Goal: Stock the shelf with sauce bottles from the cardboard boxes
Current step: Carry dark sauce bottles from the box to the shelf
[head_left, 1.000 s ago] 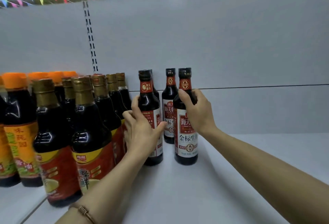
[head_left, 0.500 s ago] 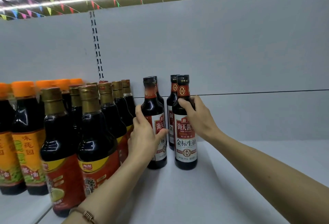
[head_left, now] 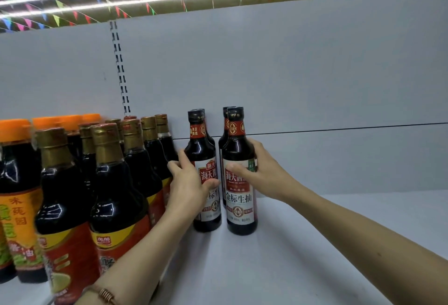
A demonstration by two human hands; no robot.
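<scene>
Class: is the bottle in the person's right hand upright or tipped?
Upright: the bottle, gripped by the right hand, stands base-down on the shelf, cap up.

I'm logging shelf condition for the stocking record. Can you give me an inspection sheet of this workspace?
Surface: white shelf, bare to the right.
Job's things: four black-capped sauce bottles, two deep; front left bottle, front right bottle, all upright.
Clutter: gold-capped bottles and orange-capped bottles at left.
Grips: left hand holds front left bottle; right hand holds front right bottle.
Cables: nothing seen.
Surroundings: ceiling lights, coloured bunting.
</scene>
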